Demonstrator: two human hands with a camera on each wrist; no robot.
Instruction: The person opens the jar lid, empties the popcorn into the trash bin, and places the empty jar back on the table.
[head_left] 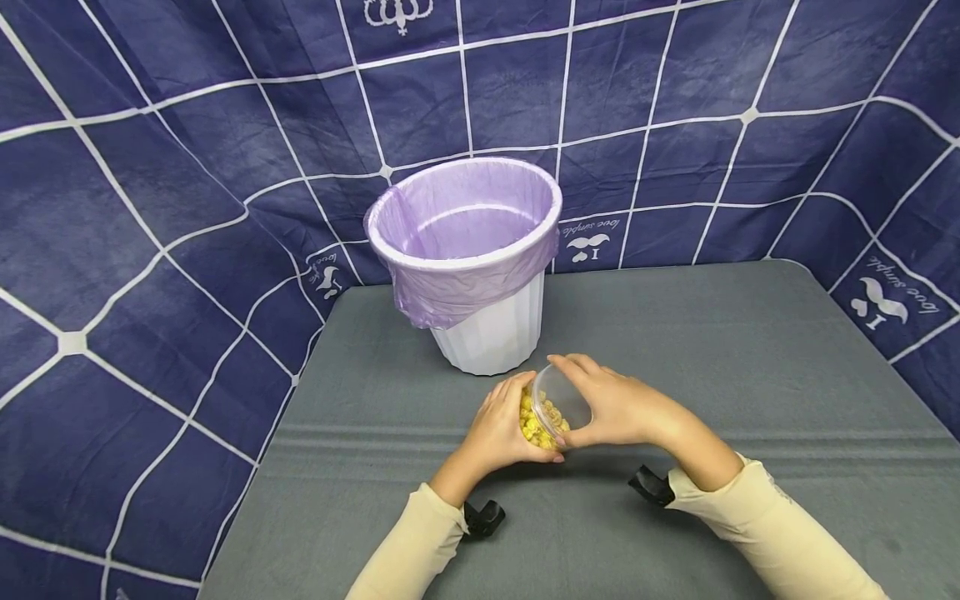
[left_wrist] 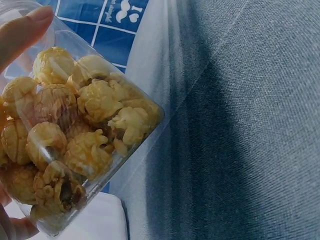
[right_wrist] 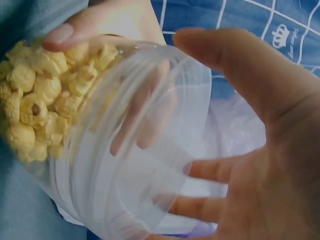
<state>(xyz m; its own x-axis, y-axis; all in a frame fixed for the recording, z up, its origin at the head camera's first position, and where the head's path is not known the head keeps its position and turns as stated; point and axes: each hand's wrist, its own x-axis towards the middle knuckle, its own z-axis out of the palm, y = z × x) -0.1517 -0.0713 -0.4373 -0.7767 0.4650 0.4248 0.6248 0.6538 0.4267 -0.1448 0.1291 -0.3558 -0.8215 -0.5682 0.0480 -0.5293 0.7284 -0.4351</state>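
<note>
A clear plastic jar (head_left: pixel 534 429) of yellow popcorn (right_wrist: pixel 37 100) is tilted above the grey surface. My left hand (head_left: pixel 497 427) grips its body, thumb on the near side and fingers round the far side. At the jar's mouth, my right hand (head_left: pixel 621 406) holds a translucent lid (right_wrist: pixel 192 80) by its rim, with the thumb on one edge and fingers spread across the other. The lid overlaps the jar's mouth in the right wrist view. Through the jar wall, the left wrist view shows round popcorn pieces gathered toward the base.
Behind the hands stands a white bin (head_left: pixel 495 329) lined with a purple bag (head_left: pixel 465 292) folded over its rim. The grey cloth-covered surface (head_left: pixel 712 350) lies under everything. Blue cloth (head_left: pixel 675 108) with white lines hangs at the back and sides.
</note>
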